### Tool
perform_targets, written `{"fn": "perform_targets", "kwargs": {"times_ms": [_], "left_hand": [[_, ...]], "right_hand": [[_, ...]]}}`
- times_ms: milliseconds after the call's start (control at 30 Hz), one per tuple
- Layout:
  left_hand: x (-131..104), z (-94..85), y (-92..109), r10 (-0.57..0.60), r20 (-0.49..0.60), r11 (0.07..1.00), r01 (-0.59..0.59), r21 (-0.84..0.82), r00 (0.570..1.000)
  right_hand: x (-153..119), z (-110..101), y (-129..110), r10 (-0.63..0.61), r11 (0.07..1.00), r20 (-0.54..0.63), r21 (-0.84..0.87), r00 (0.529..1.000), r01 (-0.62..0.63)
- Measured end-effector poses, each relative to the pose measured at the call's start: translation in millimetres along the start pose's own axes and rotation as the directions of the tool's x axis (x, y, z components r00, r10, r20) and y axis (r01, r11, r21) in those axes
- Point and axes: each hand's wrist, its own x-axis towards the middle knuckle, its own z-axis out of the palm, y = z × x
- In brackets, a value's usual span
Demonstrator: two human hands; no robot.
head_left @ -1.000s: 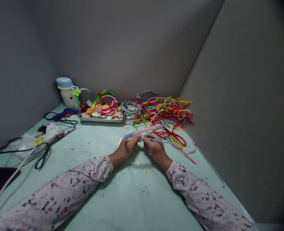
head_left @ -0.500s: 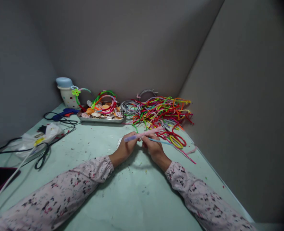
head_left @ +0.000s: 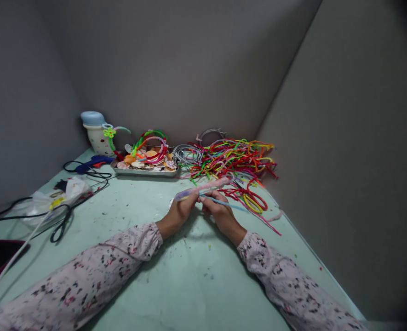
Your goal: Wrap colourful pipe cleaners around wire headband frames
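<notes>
A fuzzy pink stick (head_left: 212, 185) with a purple end slants up to the right, and my left hand (head_left: 182, 208) is closed on it near that purple end. My right hand (head_left: 220, 212) pinches a light blue pipe cleaner (head_left: 229, 203), whose long end trails to the right below the pink stick. The fingertips of both hands nearly meet where the blue strand reaches the stick. How the two join there is too small to tell.
Beyond my hands, a metal tray (head_left: 148, 173) holds shells and colourful hoops. Tangled pipe cleaners (head_left: 237, 158) lie at the back right, beside coiled wire (head_left: 187, 154). A bottle (head_left: 100, 138), black cables (head_left: 65, 220) and a plastic bag (head_left: 75, 187) are at the left.
The pink stick has turned and shifted slightly left and up at its far end. The light blue strand has moved a little, with its end near the left fingertips now more visible.
</notes>
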Motion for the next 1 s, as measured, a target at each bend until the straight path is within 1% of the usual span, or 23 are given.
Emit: {"fn": "perform_targets", "kwargs": {"times_ms": [100,167,267,333,467,533,600,733,833,1000], "left_hand": [[3,0.3,-3,-0.143,-0.06,0.982,0.134,-0.131,0.988],[6,-0.4,-5,-0.21,-0.074,0.958,0.19,-0.215,0.975],[8,-1.4,-8,-0.25,-0.033,0.915,0.225,-0.335,0.968],[8,-1.6,-9,-0.256,0.009,0.894,0.24,-0.379,0.967],[6,-0.9,-7,-0.261,0.059,0.892,0.264,-0.367,0.964],[6,-0.7,-7,-0.266,0.065,0.898,0.272,-0.347,0.962],[6,-0.8,-8,-0.272,0.064,0.903,0.278,-0.327,0.96],[8,-2.1,-7,-0.276,0.075,0.905,0.286,-0.314,0.958],[9,-3.9,-5,-0.287,0.133,0.887,0.316,-0.336,0.949],[12,-8.0,-5,-0.331,0.213,0.835,0.391,-0.387,0.919]], "right_hand": [[-2,-1,0,-0.091,0.996,0.034,-0.022,0.995,0.091],[-1,-2,4,-0.118,0.992,0.042,-0.03,0.992,0.119],[3,-5,9,-0.135,0.988,0.03,-0.071,0.99,0.137],[5,-7,12,-0.156,0.983,0.012,-0.1,0.988,0.157],[5,-10,11,-0.259,0.951,0.041,-0.165,0.965,0.263],[4,-11,9,-0.315,0.923,0.073,-0.208,0.946,0.323],[4,-12,7,-0.344,0.903,0.091,-0.241,0.934,0.356],[4,-13,7,-0.374,0.889,0.081,-0.251,0.924,0.382],[6,-16,11,-0.396,0.881,0.086,-0.245,0.914,0.404],[10,-21,18,-0.382,0.883,0.143,-0.236,0.913,0.406]]}}
